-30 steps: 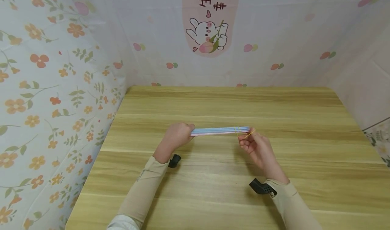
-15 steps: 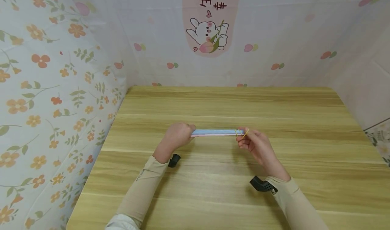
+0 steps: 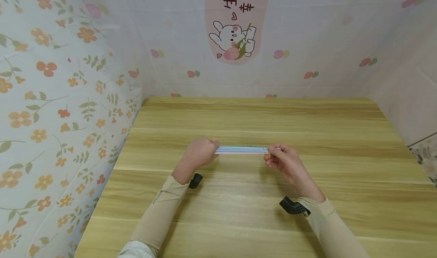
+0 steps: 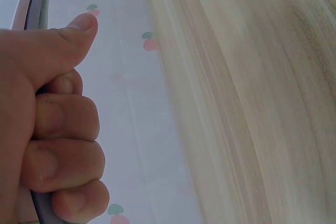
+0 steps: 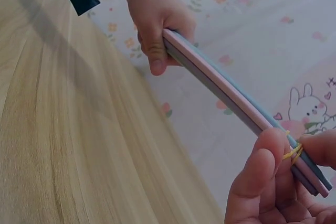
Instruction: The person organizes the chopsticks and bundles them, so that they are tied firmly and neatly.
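Observation:
A bundle of several thin straws [image 3: 240, 150] in pale blue, pink and purple lies level above the table between the two hands. My left hand [image 3: 200, 151] grips its left end in a fist; in the left wrist view the fingers [image 4: 60, 119] curl round the straws. A yellow rubber band [image 5: 294, 153] is wound round the bundle near its right end. My right hand [image 3: 286, 165] pinches the rubber band against the straws with thumb and fingers. The straw tips [image 5: 320, 187] stick out a little past the band in the right wrist view.
The wooden table [image 3: 239, 216] spreads beneath both hands. Floral cloth [image 3: 68, 110] hangs on the left, and a white cloth with a printed rabbit [image 3: 233, 40] hangs behind. Black wrist mounts [image 3: 293, 206] jut from the sleeves.
The stretched loop of the rubber band, earlier pulled out past the straws' right end, now sits round the bundle. My right hand has shifted slightly left along it. The left hand stays put.

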Action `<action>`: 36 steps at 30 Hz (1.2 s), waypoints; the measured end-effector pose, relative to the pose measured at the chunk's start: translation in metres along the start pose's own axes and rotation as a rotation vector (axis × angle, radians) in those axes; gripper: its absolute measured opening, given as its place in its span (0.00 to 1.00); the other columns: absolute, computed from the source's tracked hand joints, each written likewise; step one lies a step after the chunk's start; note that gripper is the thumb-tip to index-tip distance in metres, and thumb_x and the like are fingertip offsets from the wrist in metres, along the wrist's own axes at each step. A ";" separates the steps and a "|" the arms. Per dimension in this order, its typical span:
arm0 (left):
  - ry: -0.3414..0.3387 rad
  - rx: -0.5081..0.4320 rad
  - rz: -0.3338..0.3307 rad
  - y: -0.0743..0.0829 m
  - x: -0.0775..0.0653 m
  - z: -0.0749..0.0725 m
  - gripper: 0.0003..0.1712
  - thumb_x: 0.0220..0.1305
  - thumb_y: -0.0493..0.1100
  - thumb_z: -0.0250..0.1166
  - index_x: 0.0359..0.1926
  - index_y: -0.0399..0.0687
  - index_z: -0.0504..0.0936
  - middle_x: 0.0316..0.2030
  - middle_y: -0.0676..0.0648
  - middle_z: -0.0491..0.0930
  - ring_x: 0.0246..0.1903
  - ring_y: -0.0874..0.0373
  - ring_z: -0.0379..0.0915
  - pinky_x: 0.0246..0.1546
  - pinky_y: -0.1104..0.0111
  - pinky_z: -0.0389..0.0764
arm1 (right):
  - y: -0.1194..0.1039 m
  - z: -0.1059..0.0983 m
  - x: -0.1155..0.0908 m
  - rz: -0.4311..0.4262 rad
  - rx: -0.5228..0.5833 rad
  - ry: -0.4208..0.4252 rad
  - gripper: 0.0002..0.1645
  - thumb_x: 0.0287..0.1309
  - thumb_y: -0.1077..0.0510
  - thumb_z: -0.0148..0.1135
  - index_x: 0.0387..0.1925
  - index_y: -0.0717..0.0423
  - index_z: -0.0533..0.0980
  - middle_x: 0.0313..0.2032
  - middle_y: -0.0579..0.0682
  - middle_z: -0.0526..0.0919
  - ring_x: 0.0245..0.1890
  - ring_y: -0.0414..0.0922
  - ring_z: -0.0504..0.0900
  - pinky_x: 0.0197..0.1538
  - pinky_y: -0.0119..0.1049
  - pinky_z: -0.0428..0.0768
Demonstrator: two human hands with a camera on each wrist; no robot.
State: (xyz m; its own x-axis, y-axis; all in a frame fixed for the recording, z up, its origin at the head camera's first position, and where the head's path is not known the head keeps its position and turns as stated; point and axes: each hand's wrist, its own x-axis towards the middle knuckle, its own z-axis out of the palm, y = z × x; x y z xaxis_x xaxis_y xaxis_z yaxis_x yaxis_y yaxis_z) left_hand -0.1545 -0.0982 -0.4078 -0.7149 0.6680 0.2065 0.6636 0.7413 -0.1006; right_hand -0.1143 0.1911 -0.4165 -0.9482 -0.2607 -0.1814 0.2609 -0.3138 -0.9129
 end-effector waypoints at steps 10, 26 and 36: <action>-0.001 -0.005 -0.019 0.001 0.000 0.001 0.13 0.59 0.47 0.68 0.24 0.48 0.76 0.16 0.51 0.76 0.13 0.64 0.64 0.15 0.69 0.71 | 0.001 0.003 0.000 0.013 -0.030 0.075 0.03 0.67 0.62 0.52 0.35 0.55 0.69 0.24 0.44 0.79 0.23 0.36 0.75 0.29 0.26 0.74; -0.033 -0.049 -0.036 -0.002 -0.002 -0.001 0.11 0.61 0.46 0.67 0.27 0.46 0.78 0.19 0.49 0.80 0.15 0.61 0.70 0.17 0.68 0.73 | -0.009 -0.003 -0.001 -0.048 -0.633 0.033 0.21 0.70 0.52 0.51 0.48 0.70 0.68 0.34 0.53 0.77 0.30 0.39 0.78 0.38 0.35 0.80; -0.043 -0.036 -0.022 -0.001 -0.002 -0.003 0.12 0.60 0.47 0.67 0.25 0.48 0.77 0.18 0.50 0.78 0.14 0.63 0.66 0.16 0.69 0.72 | -0.023 -0.008 -0.001 -0.230 -1.163 -0.082 0.12 0.62 0.54 0.60 0.42 0.58 0.77 0.36 0.50 0.80 0.32 0.42 0.74 0.36 0.34 0.75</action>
State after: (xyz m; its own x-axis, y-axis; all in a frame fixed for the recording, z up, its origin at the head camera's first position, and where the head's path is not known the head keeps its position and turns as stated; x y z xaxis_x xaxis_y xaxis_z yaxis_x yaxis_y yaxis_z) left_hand -0.1531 -0.1006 -0.4053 -0.7380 0.6539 0.1666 0.6542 0.7539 -0.0615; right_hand -0.1211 0.2054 -0.3984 -0.9257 -0.3779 0.0152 -0.2751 0.6453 -0.7127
